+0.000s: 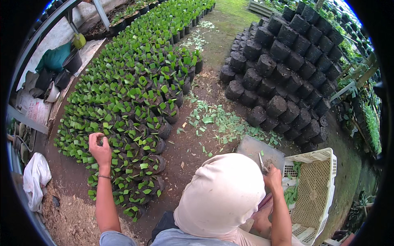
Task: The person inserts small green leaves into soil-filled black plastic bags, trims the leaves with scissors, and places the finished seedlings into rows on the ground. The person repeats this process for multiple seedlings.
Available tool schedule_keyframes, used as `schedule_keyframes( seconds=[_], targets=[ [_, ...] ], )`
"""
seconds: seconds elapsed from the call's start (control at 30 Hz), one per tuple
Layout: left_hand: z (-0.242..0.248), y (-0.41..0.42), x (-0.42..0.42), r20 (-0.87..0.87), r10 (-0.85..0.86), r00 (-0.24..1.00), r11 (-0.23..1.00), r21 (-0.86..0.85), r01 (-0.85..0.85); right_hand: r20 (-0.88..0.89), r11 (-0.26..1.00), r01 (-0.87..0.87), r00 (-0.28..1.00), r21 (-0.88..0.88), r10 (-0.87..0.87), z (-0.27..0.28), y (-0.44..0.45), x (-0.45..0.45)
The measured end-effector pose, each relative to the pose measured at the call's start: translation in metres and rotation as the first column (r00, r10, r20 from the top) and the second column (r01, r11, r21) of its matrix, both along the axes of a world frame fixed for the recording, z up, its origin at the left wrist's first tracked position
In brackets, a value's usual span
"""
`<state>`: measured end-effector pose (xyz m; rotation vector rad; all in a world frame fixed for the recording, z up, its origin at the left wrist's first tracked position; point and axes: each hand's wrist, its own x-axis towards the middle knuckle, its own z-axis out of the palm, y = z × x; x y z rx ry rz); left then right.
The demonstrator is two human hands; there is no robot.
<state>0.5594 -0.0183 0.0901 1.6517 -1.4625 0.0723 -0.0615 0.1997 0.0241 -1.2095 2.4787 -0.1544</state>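
My left hand [100, 149] is over the near left part of a dense bed of leaf cuttings [123, 104] set in black soil-filled nursery bags [158, 163]. Its thumb and forefinger curve towards each other with a small gap, and I see nothing between them. A dark bracelet [104, 176] circles that wrist. On the right, my right hand [273, 177] is closed around metal scissors [261, 161], blades pointing away from me. The scissors are over a grey board [247, 147], where a small cut leaf piece [262, 152] shows. A head wrapped in pale cloth [221, 187] hides the area between my arms.
A cream plastic crate [331, 175] holding long green leaves [290, 195] stands right of the board. Stacked soil-filled bags [283, 70] rise beyond. Cut leaf scraps [221, 120] litter the ground. A white sack [36, 180] and wood shavings [74, 218] lie at left.
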Motion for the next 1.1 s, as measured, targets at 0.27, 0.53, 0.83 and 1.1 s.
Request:
schedule_keyframes(
  seconds=[0.27,0.53,0.83,1.1],
  targets=[
    [-0.056,0.123,0.235,-0.121,0.627,0.77,0.777,0.016,-0.63,0.048,0.985,-0.009,0.999,-0.17,0.017,-0.052,0.015,-0.039],
    [-0.112,0.266,0.249,0.152,0.761,0.631,0.282,0.798,-0.533,0.05,0.998,-0.021,0.998,-0.066,0.024,-0.045,0.02,-0.054],
    [-0.151,0.23,0.21,-0.487,0.615,0.62,0.785,0.454,-0.422,0.022,0.998,-0.05,0.999,0.035,0.049,-0.038,0.01,-0.056],
    [-0.164,0.239,0.247,-0.534,0.685,0.496,0.706,0.318,-0.633,0.018,0.993,-0.091,0.996,0.069,0.09,-0.038,0.001,-0.058]
  ],
)
